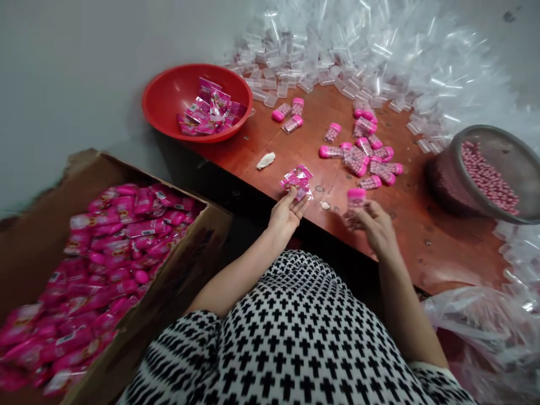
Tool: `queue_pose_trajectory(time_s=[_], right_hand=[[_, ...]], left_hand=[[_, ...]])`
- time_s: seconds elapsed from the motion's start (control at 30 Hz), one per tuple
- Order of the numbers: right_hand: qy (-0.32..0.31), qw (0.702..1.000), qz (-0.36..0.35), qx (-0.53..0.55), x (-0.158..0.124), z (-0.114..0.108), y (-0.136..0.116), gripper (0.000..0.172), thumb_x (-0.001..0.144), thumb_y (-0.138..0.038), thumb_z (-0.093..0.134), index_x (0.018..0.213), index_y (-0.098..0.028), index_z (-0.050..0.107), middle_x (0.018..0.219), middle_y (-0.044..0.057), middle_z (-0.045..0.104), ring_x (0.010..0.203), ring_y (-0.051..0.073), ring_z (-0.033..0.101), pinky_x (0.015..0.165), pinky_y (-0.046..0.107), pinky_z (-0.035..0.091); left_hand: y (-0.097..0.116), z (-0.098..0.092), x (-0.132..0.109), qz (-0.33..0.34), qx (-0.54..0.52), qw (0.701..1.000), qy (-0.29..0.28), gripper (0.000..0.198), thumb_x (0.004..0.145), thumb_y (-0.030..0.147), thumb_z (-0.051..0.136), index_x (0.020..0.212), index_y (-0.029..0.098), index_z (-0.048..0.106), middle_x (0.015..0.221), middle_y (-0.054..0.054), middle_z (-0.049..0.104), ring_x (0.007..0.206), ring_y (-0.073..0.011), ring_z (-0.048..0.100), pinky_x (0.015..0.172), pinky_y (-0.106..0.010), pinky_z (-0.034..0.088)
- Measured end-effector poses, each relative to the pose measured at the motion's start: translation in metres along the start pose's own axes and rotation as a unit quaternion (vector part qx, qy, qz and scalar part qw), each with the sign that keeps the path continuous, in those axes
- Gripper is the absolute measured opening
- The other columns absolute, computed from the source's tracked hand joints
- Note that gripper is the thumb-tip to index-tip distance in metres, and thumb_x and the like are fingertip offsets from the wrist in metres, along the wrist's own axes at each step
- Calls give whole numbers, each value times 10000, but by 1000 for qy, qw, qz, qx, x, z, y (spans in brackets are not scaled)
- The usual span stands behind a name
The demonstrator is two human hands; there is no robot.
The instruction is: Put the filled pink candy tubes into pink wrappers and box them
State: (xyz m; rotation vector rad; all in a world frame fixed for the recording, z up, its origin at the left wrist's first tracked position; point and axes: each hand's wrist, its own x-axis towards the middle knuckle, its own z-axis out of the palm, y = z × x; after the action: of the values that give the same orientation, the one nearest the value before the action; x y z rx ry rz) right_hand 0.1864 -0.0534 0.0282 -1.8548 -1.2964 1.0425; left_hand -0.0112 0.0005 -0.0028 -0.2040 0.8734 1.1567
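Between the fingers of my left hand (286, 218) is a pink printed wrapper (297, 179), held at the table's front edge. My right hand (375, 226) grips a small clear candy bottle (355, 203) with its pink cap upward; the hand is slightly blurred. Beyond it lies a loose group of filled candy bottles (358, 160) with pink caps, several on their sides. A few more bottles (292, 117) rest farther back. A crumpled whitish scrap (265, 161) and a smaller pale bit (324, 206) lie on the wood near my hands.
A red bowl (162, 104) with pink wrappers stands at the table's left corner. A cardboard box (177, 270) of wrapped pink bottles is at lower left. Clear empty tubes (358, 50) pile at the back. On the right are a tub (442, 180) of pink candies and a plastic bag (476, 320).
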Motion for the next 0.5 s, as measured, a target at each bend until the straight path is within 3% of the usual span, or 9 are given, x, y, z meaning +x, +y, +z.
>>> queue_pose_trajectory(time_s=[0.07,0.2,0.5], right_hand=[[-59,988,-14,142,-12,31,-7,401,800,-535,565,1002,-194,500,806,29,664,584,146,646,573,304,559],[-79,975,-22,206,-21,73,-15,462,774,-556,619,1032,-193,496,696,-30,625,511,106,616,480,233,542],[-96,968,-39,227,-13,80,-6,394,800,-513,624,1005,-195,514,668,-43,643,472,94,607,443,208,536]], left_hand=[[-3,2,-1,-5,-2,1000,-6,75,842,158,637,773,133,622,708,-31,691,683,-144,693,808,-305,553],[-6,4,-3,-7,-8,999,-35,63,827,165,660,786,129,628,724,-28,696,669,-124,679,756,-260,548],[-11,5,-4,13,46,995,-92,229,704,222,785,693,126,577,617,12,626,530,-76,580,555,-194,459]])
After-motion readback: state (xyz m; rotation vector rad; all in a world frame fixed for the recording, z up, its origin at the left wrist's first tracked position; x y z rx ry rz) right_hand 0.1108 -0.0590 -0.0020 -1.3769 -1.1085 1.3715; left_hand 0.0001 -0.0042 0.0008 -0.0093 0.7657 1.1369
